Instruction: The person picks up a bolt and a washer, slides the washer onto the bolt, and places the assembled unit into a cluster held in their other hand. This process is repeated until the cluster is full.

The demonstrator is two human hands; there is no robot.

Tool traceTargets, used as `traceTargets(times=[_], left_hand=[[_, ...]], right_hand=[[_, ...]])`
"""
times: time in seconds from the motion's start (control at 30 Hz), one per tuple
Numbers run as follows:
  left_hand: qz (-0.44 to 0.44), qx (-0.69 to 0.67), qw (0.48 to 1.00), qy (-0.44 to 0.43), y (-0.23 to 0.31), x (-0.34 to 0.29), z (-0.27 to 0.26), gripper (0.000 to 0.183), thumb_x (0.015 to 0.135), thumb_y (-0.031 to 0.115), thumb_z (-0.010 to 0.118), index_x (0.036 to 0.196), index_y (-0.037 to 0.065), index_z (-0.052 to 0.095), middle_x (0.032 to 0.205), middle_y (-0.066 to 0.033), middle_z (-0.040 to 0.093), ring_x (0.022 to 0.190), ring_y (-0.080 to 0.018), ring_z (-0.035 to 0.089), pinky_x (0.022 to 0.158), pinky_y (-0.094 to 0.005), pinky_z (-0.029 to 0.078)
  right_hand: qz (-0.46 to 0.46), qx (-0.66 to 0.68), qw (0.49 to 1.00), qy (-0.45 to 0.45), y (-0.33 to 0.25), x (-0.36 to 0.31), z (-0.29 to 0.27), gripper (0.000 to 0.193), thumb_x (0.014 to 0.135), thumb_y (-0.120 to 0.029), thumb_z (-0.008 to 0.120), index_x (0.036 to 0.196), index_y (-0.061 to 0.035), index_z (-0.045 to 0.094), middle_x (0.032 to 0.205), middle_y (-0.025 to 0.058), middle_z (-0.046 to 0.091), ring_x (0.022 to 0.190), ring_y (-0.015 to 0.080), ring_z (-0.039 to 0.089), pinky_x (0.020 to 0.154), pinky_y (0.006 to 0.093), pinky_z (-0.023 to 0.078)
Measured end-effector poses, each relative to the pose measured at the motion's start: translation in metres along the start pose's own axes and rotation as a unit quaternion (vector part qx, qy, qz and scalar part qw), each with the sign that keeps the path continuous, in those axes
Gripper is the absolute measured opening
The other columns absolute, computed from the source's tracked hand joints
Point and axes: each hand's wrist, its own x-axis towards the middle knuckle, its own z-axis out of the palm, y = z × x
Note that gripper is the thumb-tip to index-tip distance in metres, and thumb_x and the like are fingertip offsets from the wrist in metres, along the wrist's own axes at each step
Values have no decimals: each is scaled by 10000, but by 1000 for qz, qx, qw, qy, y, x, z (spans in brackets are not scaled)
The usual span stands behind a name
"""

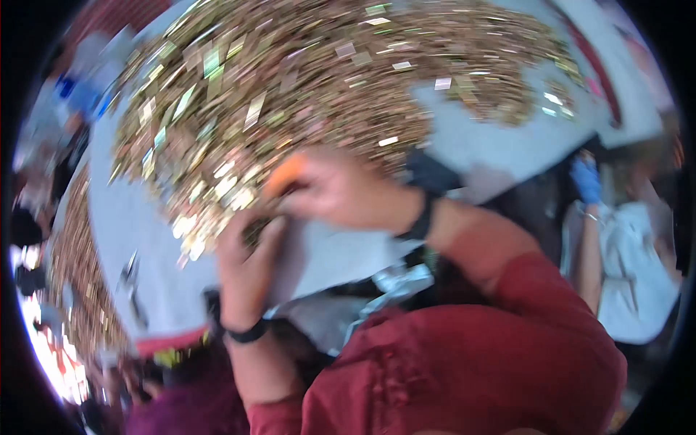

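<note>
A wide heap of small flat shiny pieces [348, 94], brown and gold with some greenish glints, covers much of the pale table [464, 138]. At the heap's near edge my left hand [243, 261] is closed, its thumb and fingers curled round something small and dark that blur hides. My right hand [344, 188] is just beside it, fingers bent together near the left thumb, with an orange cover on one fingertip. What it pinches, if anything, cannot be made out. Both wrists wear dark bands.
A metal hand tool [133, 290], perhaps pliers, lies on the table at the left. Another brown heap [80, 268] lies further left, with people around it. At the right is a person's blue-gloved hand [586, 180]. A dark red strip [598, 69] runs along the far right.
</note>
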Motion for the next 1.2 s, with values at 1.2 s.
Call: traceTargets(times=[1.2], left_hand=[[-83, -90, 992, -4, -3, -13, -3, 140, 964, 190, 637, 935, 65, 580, 712, 65, 508, 551, -7, 351, 486, -182, 242]], right_hand=[[12, -85, 995, 43, -14, -15, 6, 310, 843, -344, 681, 925, -51, 618, 753, 135, 636, 699, 351, 632, 607, 471, 481]])
